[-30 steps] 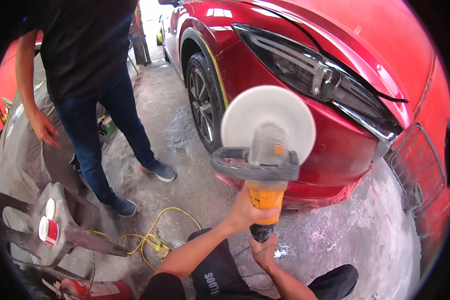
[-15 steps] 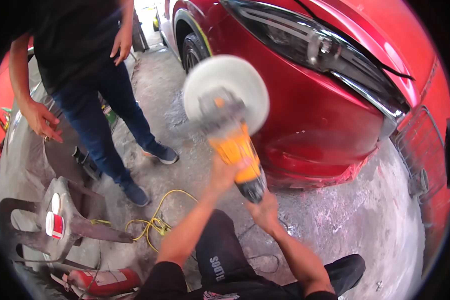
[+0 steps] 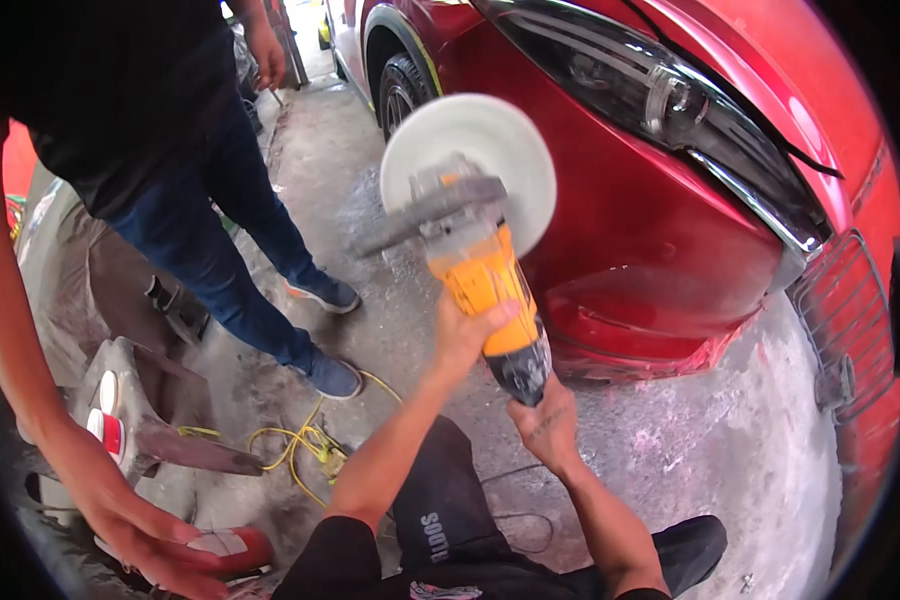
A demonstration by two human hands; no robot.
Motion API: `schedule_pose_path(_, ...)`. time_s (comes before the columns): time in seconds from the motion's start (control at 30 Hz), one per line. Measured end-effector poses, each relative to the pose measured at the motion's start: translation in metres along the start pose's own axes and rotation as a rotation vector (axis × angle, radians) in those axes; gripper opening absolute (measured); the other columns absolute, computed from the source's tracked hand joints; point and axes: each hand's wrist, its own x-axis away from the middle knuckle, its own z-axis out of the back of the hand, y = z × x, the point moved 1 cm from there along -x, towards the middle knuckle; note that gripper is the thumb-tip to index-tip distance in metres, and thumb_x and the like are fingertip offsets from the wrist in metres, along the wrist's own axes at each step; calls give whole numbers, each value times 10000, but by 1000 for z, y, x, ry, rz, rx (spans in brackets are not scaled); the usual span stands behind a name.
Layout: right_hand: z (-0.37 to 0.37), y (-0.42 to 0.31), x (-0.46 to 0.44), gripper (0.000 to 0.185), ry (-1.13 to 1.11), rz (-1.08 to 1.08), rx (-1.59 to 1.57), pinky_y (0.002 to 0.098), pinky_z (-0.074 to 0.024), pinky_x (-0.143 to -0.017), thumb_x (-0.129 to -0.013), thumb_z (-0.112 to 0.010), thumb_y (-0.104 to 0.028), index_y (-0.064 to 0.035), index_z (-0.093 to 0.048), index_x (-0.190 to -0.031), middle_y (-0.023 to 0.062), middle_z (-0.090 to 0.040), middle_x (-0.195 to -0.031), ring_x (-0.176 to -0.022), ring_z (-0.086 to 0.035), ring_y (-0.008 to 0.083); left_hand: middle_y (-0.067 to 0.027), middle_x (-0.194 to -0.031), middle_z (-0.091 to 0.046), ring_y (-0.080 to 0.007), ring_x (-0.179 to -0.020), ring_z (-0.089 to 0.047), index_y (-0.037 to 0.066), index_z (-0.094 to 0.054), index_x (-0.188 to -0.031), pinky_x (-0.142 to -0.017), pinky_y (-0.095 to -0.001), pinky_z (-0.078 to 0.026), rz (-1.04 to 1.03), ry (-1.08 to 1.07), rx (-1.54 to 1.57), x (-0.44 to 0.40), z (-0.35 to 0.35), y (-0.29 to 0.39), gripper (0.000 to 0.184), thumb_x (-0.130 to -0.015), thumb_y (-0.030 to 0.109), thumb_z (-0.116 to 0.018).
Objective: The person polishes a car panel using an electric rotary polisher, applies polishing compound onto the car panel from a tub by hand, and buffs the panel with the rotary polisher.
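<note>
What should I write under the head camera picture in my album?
Left hand and right hand hold an orange polisher beside a red car.

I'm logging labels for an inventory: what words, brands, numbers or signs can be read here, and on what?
"OO": on the trouser leg; neighbouring letters unclear.
Shirt print: unreadable.
Jar and red cylinder labels: too small or blurred.
Polisher: nothing legible.

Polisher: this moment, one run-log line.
left hand: on polisher body | right hand: on rear end | white pad: before red car, contact unclear | another person's hand: lower left
</note>
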Motion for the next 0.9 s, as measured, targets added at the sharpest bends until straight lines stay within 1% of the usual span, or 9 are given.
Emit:
schedule_pose_path(0.03, 1, -6, -3, 337, 6, 3, -6, 417, -550, -728, -760, -698, -108, 26, -647, -1064, 228, -702, -805, -769, -739, 364, -122, -1081, -739, -227, -950, -749, -24, -595, -1302, -860, -379, -621, -3, -6, -6, -4, -2, 9, 493, -867, 95, -795)
schedule_pose_path(0.1, 2, -15, -10, 451, -17, -10, -52, 527, -548, -808, -763, -742, -168, 5, -624, -1163, 291, -718, -907, -914, -699, 504, -123, -1078, -741, -227, -934, -754, -25, -590, -1311, -857, -380, -623, -33, -55, 13, -10, -7, 24, 508, -864, 97, -799)
schedule_pose_path(0.2, 11, 11, 17, 461, -61, -15, -79, 512, -552, -817, -755, -753, -156, 1, -632, -1171, 286, -722, -908, -922, -704, 498, -127, -1072, -740, -227, -939, -753, -26, -590, -1314, -855, -384, -622, 50, -5, 26, 19, -14, 0, 502, -870, 99, -790)
schedule_pose_path(0.33, 21, 38, 53, 464, -105, -108, 50, 516, -557, -799, -752, -769, -153, -4, -643, -1173, 278, -725, -906, -917, -710, 492, -128, -1068, -740, -235, -933, -753, -31, -599, -1305, -848, -391, -625, 42, 39, 88, 58, -21, -37, 483, -872, 84, -779)
schedule_pose_path(0.37, 23, 38, 54, 463, -121, -161, 64, 519, -558, -793, -753, -771, -158, -1, -644, -1170, 277, -725, -904, -912, -712, 491, -128, -1064, -742, -239, -935, -753, -33, -609, -1294, -846, -392, -625, 65, 46, 119, 58, -22, -38, 467, -872, 80, -776)
schedule_pose_path(0.43, 20, 25, 39, 460, -95, -106, 29, 525, -556, -784, -752, -770, -158, 10, -639, -1160, 283, -722, -903, -905, -709, 495, -127, -1059, -740, -241, -927, -753, -35, -609, -1288, -839, -391, -627, 46, 57, 87, 40, -14, -34, 464, -870, 76, -776)
schedule_pose_path(0.6, 1, -29, -37, 447, -12, 170, -74, 562, -534, -809, -772, -746, -237, 44, -610, -1092, 320, -704, -909, -917, -686, 520, -128, -1054, -734, -234, -892, -750, -23, -616, -1261, -814, -383, -629, -34, 95, -30, -35, -3, 41, 450, -871, 126, -786)
schedule_pose_path(0.73, 5, -96, -94, 444, -26, 137, -99, 565, -523, -837, -782, -735, -261, 50, -602, -1070, 332, -697, -908, -932, -677, 531, -131, -1048, -736, -225, -880, -746, -7, -629, -1241, -802, -380, -624, -103, 42, -70, -100, 6, 94, 452, -874, 195, -797)
schedule_pose_path(0.9, -6, -70, -69, 456, 41, 155, -161, 559, -523, -855, -785, -737, -232, 46, -594, -1117, 321, -706, -927, -946, -680, 528, -128, -1062, -737, -216, -909, -743, -9, -627, -1246, -815, -378, -619, -73, -63, -131, -73, -10, 97, 446, -878, 181, -792)
